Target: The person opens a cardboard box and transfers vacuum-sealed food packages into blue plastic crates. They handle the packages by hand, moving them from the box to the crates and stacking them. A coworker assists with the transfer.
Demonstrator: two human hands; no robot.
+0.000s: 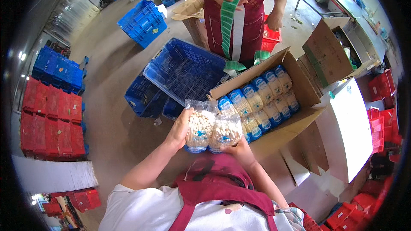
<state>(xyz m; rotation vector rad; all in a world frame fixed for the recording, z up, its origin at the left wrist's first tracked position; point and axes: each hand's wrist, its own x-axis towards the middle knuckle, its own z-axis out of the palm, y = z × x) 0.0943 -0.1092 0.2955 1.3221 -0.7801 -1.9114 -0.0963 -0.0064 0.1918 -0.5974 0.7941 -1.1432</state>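
My left hand (179, 128) grips a clear bag of white enoki mushrooms (200, 122) with a blue printed base, held upright in front of me. My right hand (237, 149) is closed on the lower part of a second, similar bag (224, 132), side by side with the first. Just beyond them, an open cardboard box (308, 87) holds several rows of blue-and-white packs of mushrooms (261, 89). Stacked blue plastic crates (175, 68) stand left of the box.
A co-worker in a maroon apron (252, 38) holds green label strips (227, 23) across from me. Red crates (49, 119) are stacked at left and right. A white foam box (344, 132), an open carton (325, 51) and a work table (359, 6) stand at right.
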